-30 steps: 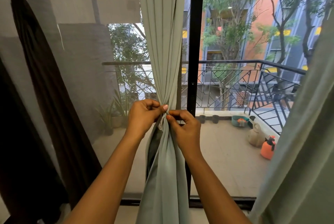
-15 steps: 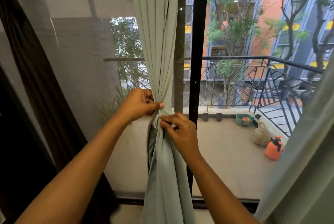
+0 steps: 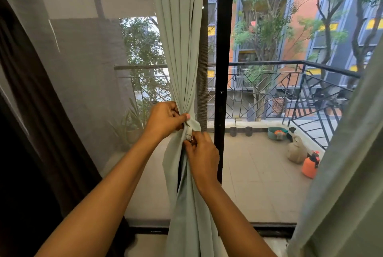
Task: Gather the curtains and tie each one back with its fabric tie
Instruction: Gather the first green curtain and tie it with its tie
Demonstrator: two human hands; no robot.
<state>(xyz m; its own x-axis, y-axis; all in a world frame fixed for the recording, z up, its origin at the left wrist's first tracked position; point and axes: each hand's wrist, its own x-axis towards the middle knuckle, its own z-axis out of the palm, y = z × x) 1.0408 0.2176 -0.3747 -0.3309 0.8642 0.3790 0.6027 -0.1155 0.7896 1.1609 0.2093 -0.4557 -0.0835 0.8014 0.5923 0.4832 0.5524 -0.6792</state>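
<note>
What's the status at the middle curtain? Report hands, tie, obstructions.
Left hand grips the gathered pale green fabric curtain. Right hand pinches its matching fabric tie, just below. Knot state unclear. Nothing blocking.

Pale grey-green curtain [image 3: 180, 49], dark brown curtain [image 3: 41, 111], black window frame [image 3: 224, 49], orange sprayer [image 3: 309, 165], black geometric-patterned railing [image 3: 290, 91].

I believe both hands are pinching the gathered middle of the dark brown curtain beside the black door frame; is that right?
Not quite: the head view shows the left hand and right hand pinching the gathered middle of the pale green curtain beside the black door frame. The dark brown curtain hangs untouched at the far left.
</note>
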